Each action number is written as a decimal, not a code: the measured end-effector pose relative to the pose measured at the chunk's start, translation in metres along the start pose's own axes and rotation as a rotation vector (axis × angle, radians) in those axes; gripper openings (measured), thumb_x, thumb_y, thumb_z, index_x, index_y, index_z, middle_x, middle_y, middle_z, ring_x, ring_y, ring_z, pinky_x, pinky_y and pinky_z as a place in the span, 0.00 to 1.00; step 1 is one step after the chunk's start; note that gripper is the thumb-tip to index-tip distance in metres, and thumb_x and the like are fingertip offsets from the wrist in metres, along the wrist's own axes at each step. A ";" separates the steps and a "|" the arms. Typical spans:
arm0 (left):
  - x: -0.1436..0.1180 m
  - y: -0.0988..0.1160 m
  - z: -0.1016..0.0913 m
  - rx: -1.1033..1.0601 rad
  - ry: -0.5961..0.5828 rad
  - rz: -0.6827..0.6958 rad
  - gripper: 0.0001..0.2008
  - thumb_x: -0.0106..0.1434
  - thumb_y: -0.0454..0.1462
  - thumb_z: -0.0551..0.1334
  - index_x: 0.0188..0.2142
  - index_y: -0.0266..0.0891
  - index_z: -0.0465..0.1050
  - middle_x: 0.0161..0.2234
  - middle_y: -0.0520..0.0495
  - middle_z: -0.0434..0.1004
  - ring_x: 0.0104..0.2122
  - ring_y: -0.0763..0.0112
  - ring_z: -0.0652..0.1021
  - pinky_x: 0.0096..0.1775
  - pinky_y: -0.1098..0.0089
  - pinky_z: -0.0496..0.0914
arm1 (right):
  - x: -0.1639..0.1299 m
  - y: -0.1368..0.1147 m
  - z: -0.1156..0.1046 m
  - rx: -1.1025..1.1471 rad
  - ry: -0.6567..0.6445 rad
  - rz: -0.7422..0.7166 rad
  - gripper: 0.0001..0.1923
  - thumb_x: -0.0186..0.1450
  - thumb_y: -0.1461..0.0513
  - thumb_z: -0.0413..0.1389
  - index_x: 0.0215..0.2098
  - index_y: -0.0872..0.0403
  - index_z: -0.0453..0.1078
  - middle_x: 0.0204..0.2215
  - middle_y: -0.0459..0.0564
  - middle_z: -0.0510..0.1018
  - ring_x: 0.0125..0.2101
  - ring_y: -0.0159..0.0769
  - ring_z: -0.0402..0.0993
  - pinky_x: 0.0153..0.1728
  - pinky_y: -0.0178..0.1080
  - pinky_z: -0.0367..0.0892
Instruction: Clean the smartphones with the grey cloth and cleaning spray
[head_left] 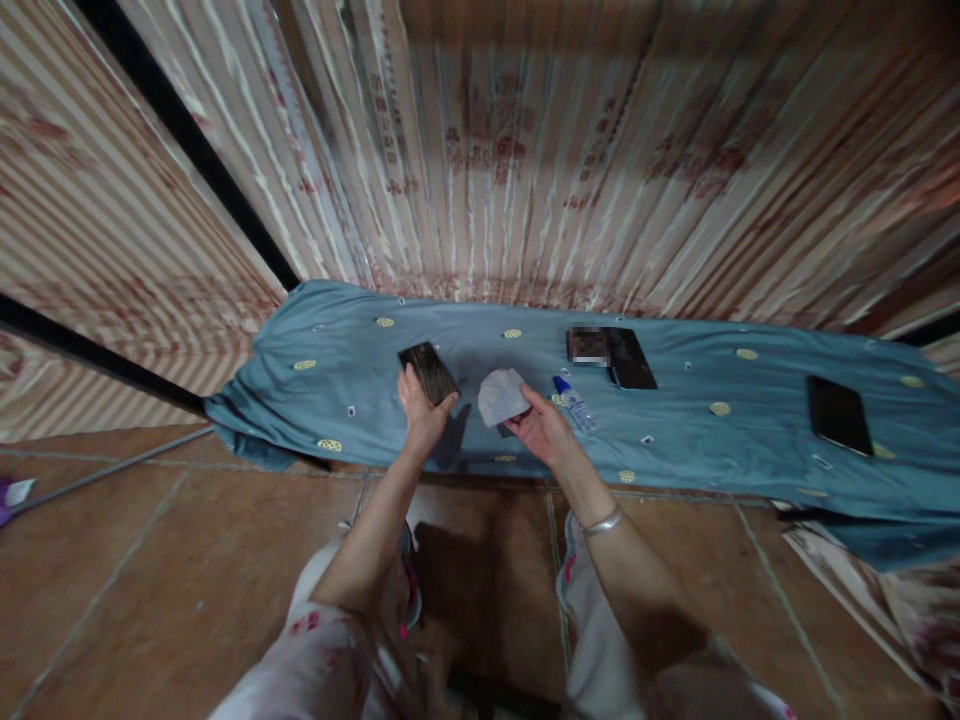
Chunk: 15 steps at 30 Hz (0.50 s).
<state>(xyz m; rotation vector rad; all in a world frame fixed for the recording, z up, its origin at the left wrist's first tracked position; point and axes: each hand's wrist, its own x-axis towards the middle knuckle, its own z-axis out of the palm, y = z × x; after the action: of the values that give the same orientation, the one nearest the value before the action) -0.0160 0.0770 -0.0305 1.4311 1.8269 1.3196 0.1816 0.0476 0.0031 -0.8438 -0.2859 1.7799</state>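
My left hand point(421, 412) is closed round the edges of a dark smartphone point(429, 372), tilted above the blue cloth. In my right hand point(544, 425) is a pale grey folded cloth point(501, 398), pinched between thumb and fingers and held a little to the right of the phone, apart from it. Just beyond my right fingertips lies a small clear bottle point(576, 405) with a blue cap and blue print. Behind the bottle, a black flat device point(634, 360) lies beside a dark item point(589, 346) whose surface is blurred out.
A blue patterned cloth point(465, 320) covers the long, narrow surface. Another black flat device point(838, 415) lies at the right. Striped curtains point(487, 200) hang behind, and dark poles point(187, 140) slant at the left. Tiled floor point(480, 560) is below.
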 end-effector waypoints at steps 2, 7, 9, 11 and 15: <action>0.005 -0.002 0.006 0.104 0.001 -0.019 0.55 0.46 0.38 0.73 0.68 0.34 0.46 0.70 0.26 0.48 0.70 0.44 0.49 0.66 0.47 0.49 | 0.000 -0.002 0.000 0.013 -0.003 -0.016 0.04 0.66 0.63 0.57 0.36 0.52 0.75 0.31 0.47 0.85 0.32 0.35 0.81 0.35 0.37 0.75; 0.008 -0.003 0.014 0.326 -0.025 0.019 0.57 0.48 0.42 0.73 0.69 0.31 0.43 0.70 0.21 0.42 0.70 0.41 0.49 0.66 0.46 0.49 | -0.004 -0.006 0.002 0.018 0.023 -0.032 0.05 0.64 0.64 0.57 0.37 0.52 0.75 0.30 0.46 0.85 0.33 0.35 0.80 0.35 0.36 0.75; 0.010 -0.003 0.014 0.368 -0.022 0.042 0.57 0.48 0.42 0.73 0.69 0.30 0.42 0.70 0.19 0.41 0.70 0.39 0.50 0.65 0.45 0.50 | -0.005 -0.005 0.002 0.015 0.025 -0.036 0.05 0.64 0.63 0.57 0.38 0.52 0.75 0.30 0.46 0.84 0.34 0.35 0.80 0.36 0.36 0.74; 0.012 -0.003 0.013 0.377 -0.017 0.064 0.57 0.49 0.43 0.72 0.69 0.30 0.42 0.70 0.20 0.41 0.69 0.38 0.51 0.64 0.44 0.51 | -0.006 -0.005 0.001 0.006 0.015 -0.036 0.05 0.64 0.63 0.58 0.38 0.52 0.76 0.31 0.47 0.84 0.35 0.36 0.80 0.36 0.36 0.74; 0.016 -0.004 0.011 0.356 -0.003 0.067 0.53 0.50 0.41 0.70 0.69 0.31 0.45 0.69 0.21 0.46 0.69 0.37 0.53 0.64 0.43 0.51 | -0.005 -0.004 -0.001 -0.041 -0.016 -0.034 0.04 0.64 0.62 0.59 0.37 0.52 0.76 0.31 0.47 0.84 0.34 0.36 0.79 0.36 0.37 0.73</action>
<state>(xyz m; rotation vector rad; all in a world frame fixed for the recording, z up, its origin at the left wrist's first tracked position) -0.0141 0.0962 -0.0354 1.6836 2.1064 1.0559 0.1857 0.0438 0.0065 -0.8492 -0.3464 1.7546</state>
